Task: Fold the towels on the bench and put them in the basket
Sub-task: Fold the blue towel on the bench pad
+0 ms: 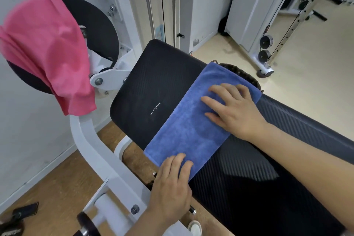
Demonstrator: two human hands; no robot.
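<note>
While our right hand (235, 109) presses flat with straight, spread fingers on the upper part of the blue towel (191, 130), our left hand (172, 184) rests relaxed fingers on its lower corner; the folded towel lies across the black bench (149, 82) at the centre of the frame.

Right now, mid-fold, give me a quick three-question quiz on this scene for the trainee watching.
1. True or false: the right hand lies flat on the blue towel.
2. The pink towel hangs over: A a chair back; B the round black pad; C a door handle.
3. Which hand touches the blue towel's end nearest the camera?
Key: 1 true; 2 B; 3 the left hand.
</note>
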